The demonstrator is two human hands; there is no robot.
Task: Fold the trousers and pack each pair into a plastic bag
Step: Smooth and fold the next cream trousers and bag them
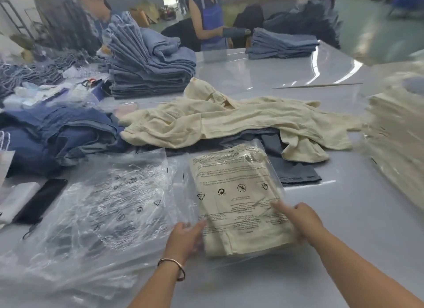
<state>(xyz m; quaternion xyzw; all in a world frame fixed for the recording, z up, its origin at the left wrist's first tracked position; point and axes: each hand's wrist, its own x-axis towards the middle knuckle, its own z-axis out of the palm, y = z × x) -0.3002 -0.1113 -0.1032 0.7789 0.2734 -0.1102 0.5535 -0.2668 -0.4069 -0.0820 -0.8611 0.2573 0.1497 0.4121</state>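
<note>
Folded cream trousers (238, 206) inside printed plastic bag (231, 170), flat on grey table (344, 227), near edge.
Left hand (183, 241): fingers curled round bag's left near edge, gripping; bracelet (174, 265) on wrist.
Right hand (300, 218): closed on bag's right edge, index finger extended on top.
Empty bags (103, 216) just left.
Loose cream trousers (229, 122) behind.

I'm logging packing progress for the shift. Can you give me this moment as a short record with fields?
being packed: folded cream trousers inside a printed plastic bag
left hand: grip on the bag's near left edge
right hand: grip on the bag's near right side
spare bags: empty pile left of the hands
waiting: unfolded cream trousers lying behind the bag
packed stack: bagged cream pairs at the right, blurred
table: pale, glossy
</note>
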